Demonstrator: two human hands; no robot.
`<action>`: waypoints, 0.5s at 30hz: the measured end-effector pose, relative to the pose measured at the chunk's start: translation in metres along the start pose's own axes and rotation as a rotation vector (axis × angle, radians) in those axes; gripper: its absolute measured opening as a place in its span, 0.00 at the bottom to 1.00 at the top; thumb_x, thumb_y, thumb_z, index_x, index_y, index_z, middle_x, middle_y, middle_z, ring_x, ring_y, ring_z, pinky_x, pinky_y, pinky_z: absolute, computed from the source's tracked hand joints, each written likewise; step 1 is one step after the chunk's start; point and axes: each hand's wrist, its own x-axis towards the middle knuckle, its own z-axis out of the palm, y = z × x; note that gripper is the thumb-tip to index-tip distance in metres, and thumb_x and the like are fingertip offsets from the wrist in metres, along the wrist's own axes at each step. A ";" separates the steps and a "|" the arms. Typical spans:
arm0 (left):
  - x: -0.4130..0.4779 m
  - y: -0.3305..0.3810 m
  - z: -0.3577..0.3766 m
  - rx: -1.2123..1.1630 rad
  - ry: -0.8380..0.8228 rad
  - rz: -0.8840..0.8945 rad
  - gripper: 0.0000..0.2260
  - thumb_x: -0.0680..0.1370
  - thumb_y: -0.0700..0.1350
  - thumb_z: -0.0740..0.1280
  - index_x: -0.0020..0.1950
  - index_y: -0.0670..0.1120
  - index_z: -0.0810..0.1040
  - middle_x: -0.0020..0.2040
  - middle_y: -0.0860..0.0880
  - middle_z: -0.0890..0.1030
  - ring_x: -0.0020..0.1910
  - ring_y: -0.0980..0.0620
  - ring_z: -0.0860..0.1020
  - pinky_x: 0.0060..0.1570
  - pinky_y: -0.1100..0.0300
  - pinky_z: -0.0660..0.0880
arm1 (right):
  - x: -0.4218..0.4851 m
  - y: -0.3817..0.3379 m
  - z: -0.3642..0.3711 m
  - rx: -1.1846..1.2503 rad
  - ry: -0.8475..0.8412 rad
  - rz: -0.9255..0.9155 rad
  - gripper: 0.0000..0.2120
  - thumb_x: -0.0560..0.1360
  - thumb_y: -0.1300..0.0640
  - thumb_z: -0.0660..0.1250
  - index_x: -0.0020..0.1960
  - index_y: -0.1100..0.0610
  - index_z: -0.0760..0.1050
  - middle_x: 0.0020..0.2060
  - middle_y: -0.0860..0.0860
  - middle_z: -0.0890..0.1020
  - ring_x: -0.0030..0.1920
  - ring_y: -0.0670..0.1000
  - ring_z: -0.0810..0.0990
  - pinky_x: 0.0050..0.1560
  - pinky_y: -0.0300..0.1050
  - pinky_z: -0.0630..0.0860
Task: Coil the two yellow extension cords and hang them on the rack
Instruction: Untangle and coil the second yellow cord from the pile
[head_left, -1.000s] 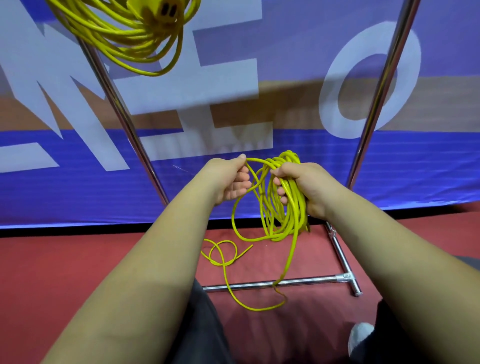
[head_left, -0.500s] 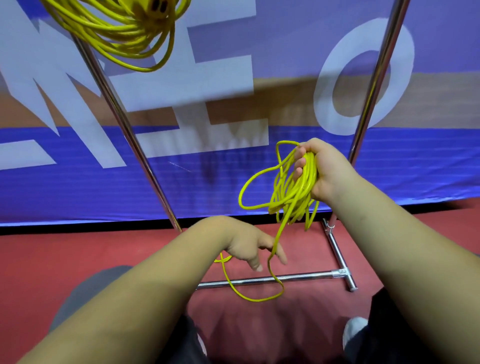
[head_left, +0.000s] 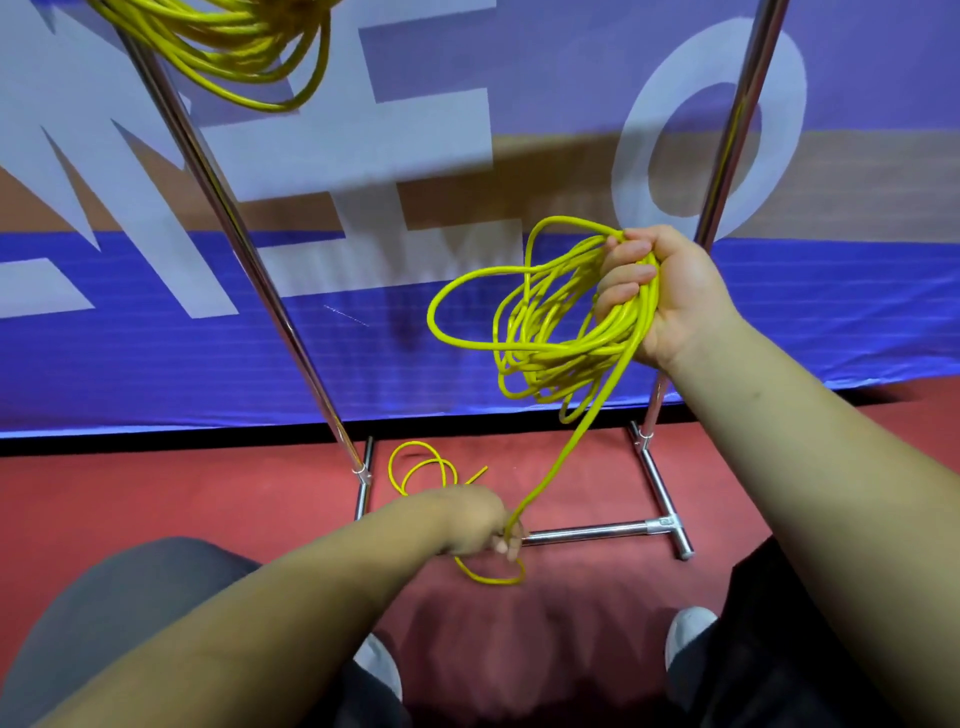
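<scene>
Dropping away from the coil (head_left: 545, 338), the left hand (head_left: 480, 525) had pinched the slack tail (head_left: 553, 465) near the floor (head_left: 208, 493); the right hand (head_left: 670, 291) clutched the loops up right, another wrap seemingly due.

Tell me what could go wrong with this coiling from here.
1. The left hand pinches the cord right at the rack's base bar, with slack lying on both sides of it; pulling up may snag it there.
2. The coil in the right hand is uneven, with one wide loop sticking out; it could tangle or slip loose.
</scene>
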 end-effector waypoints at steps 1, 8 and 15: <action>-0.002 -0.004 -0.007 -0.017 0.064 -0.031 0.10 0.82 0.39 0.67 0.60 0.46 0.84 0.62 0.48 0.84 0.60 0.47 0.81 0.60 0.55 0.75 | -0.001 -0.002 -0.001 -0.006 0.002 0.000 0.01 0.73 0.57 0.64 0.44 0.54 0.73 0.26 0.43 0.73 0.21 0.42 0.69 0.24 0.35 0.67; -0.034 -0.023 -0.065 -0.105 0.278 -0.233 0.12 0.76 0.56 0.75 0.47 0.47 0.85 0.41 0.51 0.86 0.39 0.55 0.78 0.36 0.64 0.69 | -0.009 -0.010 0.001 -0.310 0.173 -0.087 0.08 0.81 0.55 0.60 0.44 0.53 0.74 0.27 0.43 0.70 0.21 0.41 0.65 0.23 0.35 0.64; -0.047 -0.027 -0.100 -0.901 0.737 -0.593 0.15 0.83 0.51 0.68 0.43 0.43 0.73 0.32 0.44 0.77 0.20 0.51 0.72 0.24 0.63 0.69 | -0.010 0.006 0.000 -0.942 0.289 -0.191 0.05 0.79 0.57 0.65 0.43 0.54 0.74 0.30 0.48 0.71 0.25 0.47 0.64 0.26 0.40 0.66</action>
